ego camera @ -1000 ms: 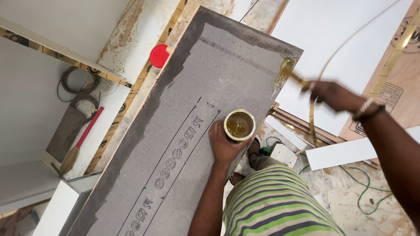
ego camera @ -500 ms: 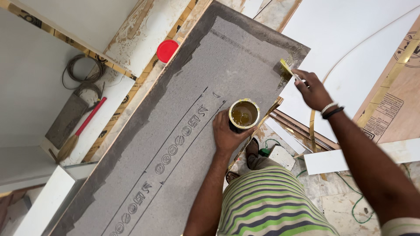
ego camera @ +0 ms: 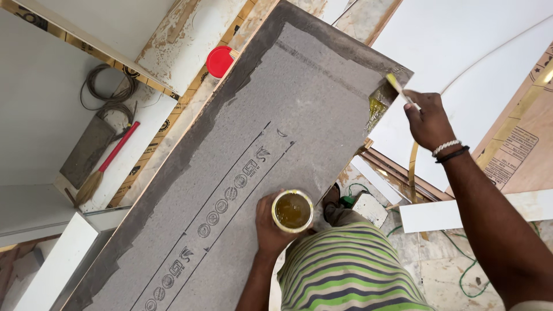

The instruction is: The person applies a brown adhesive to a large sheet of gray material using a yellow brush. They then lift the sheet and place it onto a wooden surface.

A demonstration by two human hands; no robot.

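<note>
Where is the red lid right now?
In the head view, the red lid lies upper left, by the long grey board's far edge, well away from both hands.

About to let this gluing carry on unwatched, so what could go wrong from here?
1. The open glue can sits at the grey board's edge in the left hand; a nudge might spill it.
2. The brush in the right hand works the board's corner, where yellow glue may drip off.

You have: one grey board, one glue tin, one brush, one red lid, one broom, one wire coil.
</note>
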